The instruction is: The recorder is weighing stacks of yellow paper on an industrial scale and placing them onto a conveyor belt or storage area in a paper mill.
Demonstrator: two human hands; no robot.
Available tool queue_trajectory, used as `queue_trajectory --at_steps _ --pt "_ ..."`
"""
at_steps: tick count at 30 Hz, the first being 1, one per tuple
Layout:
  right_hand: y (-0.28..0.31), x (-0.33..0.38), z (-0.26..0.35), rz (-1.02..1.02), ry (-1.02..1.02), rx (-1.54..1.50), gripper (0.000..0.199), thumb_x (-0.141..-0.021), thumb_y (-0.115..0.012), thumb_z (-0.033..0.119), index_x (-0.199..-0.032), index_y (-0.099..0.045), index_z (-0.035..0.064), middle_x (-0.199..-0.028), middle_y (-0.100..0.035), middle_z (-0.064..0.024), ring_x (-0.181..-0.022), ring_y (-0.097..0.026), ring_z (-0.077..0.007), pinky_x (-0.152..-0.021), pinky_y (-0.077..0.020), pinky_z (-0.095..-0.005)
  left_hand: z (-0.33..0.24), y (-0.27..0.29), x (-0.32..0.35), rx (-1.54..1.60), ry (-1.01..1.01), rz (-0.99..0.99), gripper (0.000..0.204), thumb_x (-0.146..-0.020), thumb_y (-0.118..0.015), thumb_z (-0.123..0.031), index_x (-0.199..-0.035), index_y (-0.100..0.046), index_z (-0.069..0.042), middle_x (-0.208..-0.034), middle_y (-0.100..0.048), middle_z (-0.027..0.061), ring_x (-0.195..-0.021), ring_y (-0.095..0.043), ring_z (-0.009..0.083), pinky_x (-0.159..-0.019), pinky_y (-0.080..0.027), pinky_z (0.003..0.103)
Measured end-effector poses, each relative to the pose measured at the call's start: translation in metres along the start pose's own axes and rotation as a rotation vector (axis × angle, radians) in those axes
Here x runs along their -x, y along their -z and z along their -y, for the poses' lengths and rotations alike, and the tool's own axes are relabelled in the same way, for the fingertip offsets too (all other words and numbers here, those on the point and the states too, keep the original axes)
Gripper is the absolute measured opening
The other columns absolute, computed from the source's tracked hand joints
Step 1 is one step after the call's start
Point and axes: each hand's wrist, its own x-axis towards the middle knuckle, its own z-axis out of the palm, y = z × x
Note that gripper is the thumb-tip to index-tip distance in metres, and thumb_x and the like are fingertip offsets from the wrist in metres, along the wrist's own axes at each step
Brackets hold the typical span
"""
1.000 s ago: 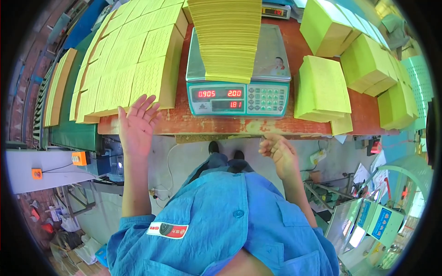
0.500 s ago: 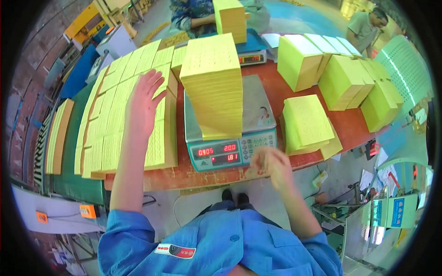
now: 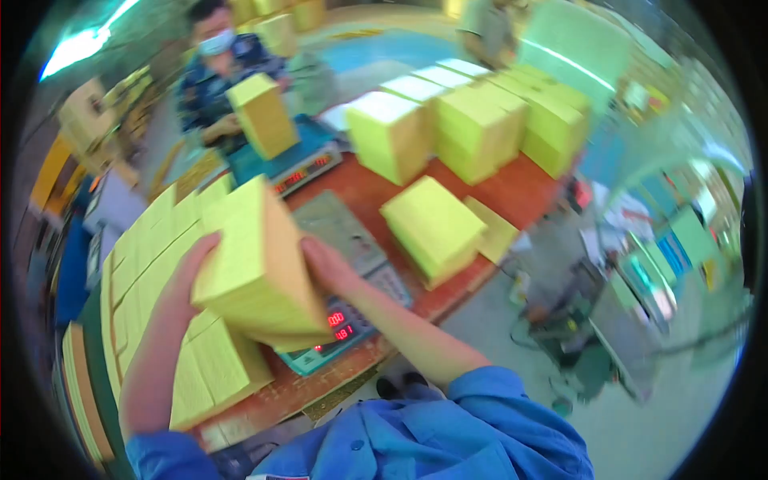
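Since the earlier frame, my left hand [image 3: 190, 270] and right hand [image 3: 329, 266] had closed in, their grip holding the yellow stack [image 3: 254, 256] over the scale [image 3: 342, 228]; uneven pressure, I judged, could let its layers slip.

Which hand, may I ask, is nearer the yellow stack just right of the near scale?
Right. The right hand is left of that stack, against the right side of the held stack; the left hand holds the opposite side, farther left.
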Motion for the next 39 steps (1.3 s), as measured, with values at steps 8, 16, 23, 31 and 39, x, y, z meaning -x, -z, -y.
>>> queue_trajectory --at_steps 8,16,23,31,39 --pt "0.034 0.145 0.109 0.106 -0.52 -0.287 0.039 -0.1 -0.05 0.03 -0.128 -0.054 0.0022 -0.118 -0.064 -0.007 -0.108 -0.06 -0.0177 -0.094 -0.0466 -0.035 -0.014 0.023 -0.006 -0.043 0.061 0.037 0.052 -0.093 -0.058 -0.04 -0.131 -0.053 -0.005 -0.12 -0.064 0.0097 -0.106 -0.062 0.0197 -0.092 -0.05 0.035" --pt "-0.01 0.117 0.061 0.199 -0.735 -1.137 0.04 -0.1 -0.05 0.032 -0.125 -0.059 0.0018 -0.115 -0.066 -0.006 -0.104 -0.062 -0.0159 -0.091 -0.0478 -0.0306 0.01 0.03 0.008 0.08 0.024 0.067 0.055 -0.095 -0.054 -0.042 -0.136 -0.049 -0.005 -0.122 -0.062 0.0091 -0.108 -0.062 0.0195 -0.091 -0.05 0.034" --pt "0.141 0.096 0.166 0.18 -0.292 -0.588 0.046 -0.099 -0.054 0.035 -0.127 -0.056 -0.0009 -0.107 -0.062 -0.0028 -0.099 -0.053 -0.0091 -0.086 -0.0455 -0.0276 0.04 0.006 0.009 0.016 -0.352 0.063 0.056 -0.097 -0.047 -0.046 -0.138 -0.044 -0.008 -0.126 -0.059 0.0089 -0.109 -0.06 0.0193 -0.091 -0.05 0.037" --pt "0.395 0.079 0.087 -0.272 -0.224 -0.64 0.039 -0.099 -0.051 0.026 -0.122 -0.058 -0.005 -0.113 -0.065 -0.0053 -0.105 -0.058 -0.0122 -0.089 -0.0454 -0.0266 0.021 -0.298 -0.073 0.12 -0.293 0.104 0.058 -0.097 -0.044 -0.052 -0.134 -0.042 -0.008 -0.125 -0.056 0.01 -0.111 -0.06 0.021 -0.093 -0.051 0.04" --pt "0.575 0.11 -0.046 -0.575 -0.632 -0.439 0.041 -0.095 -0.049 0.027 -0.115 -0.062 -0.0059 -0.103 -0.067 -0.008 -0.096 -0.06 -0.0167 -0.088 -0.0445 -0.0281 0.102 -0.523 -0.211 0.291 0.146 0.283 0.063 -0.096 -0.051 -0.049 -0.142 -0.038 -0.008 -0.136 -0.053 0.0115 -0.124 -0.052 0.0253 -0.105 -0.041 0.042"
